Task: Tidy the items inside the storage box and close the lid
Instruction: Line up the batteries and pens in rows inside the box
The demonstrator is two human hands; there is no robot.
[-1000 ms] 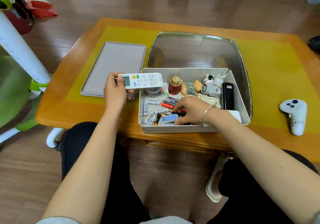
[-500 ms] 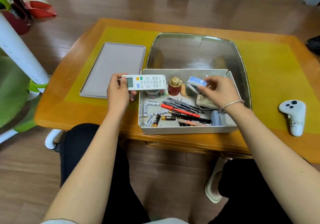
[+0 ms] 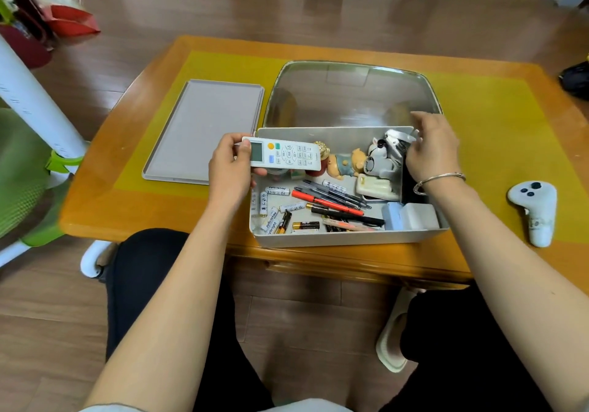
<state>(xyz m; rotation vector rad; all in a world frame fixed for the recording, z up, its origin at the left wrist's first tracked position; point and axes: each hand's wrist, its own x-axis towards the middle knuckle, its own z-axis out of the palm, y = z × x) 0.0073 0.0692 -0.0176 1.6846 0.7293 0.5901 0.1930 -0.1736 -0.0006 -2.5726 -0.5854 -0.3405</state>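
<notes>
Right hand (image 3: 428, 147) now at the box's far right corner, blue card packet gone from it.
Fingers loose, seemingly empty, touching the toys; left hand (image 3: 231, 169) still gripping remote (image 3: 282, 154) above storage box (image 3: 344, 237); lid (image 3: 204, 131) off, lying beside on the surface (image 3: 497, 115).

Bare forearms, no sleeves below the elbow; pale grey sleeve edge (image 3: 105, 407) just visible at the near left. Thin silver bangle (image 3: 441, 178) round the right wrist. Black trousers (image 3: 153, 284) over both legs. Cream slipper (image 3: 393, 344) on the right foot.
</notes>
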